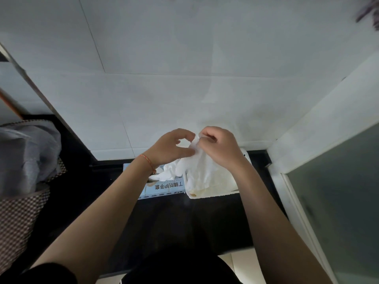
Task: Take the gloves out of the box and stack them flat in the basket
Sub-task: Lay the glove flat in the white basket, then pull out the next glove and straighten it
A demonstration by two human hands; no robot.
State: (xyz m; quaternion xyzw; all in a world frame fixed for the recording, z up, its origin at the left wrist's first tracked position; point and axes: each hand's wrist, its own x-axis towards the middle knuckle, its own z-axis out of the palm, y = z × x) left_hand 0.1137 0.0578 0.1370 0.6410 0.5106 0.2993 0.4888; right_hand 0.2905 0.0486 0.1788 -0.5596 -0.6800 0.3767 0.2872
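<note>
Fingers (pixel 207 136) of our right hand (pixel 220 148) curl tight and pinch the top edge of a thin white disposable glove (pixel 202 167), holding it up so that it hangs down over the shallow white rectangular basket (pixel 215 195). Our left hand (pixel 171 148) sits just beside it, thumb and forefinger bent in a loose C with a gap between them; the thumb tip touches the glove's left edge, but we cannot tell whether it truly grips the sheet.

Below the 2 hands, the glove's lower part drapes into the basket, where pale crumpled material already lies; we cannot tell how many gloves are there. Touching the basket's left side stands the light blue cardboard glove box (pixel 160 188) with dark printed characters on its side, and a bunch of white gloves (pixel 166 174) spills from its opening, just beside our left wrist. A thin orange-red string bracelet (pixel 148 161) circles that wrist.

Box and basket both rest on a dark, nearly black countertop (pixel 180 222), close against a wall of large white tiles (pixel 164 89). At far left a grey crumpled cloth (pixel 26 154) lies in a brown checked fabric bag (pixel 16 222). At right stands a frosted glass panel in a white frame (pixel 338 201).
</note>
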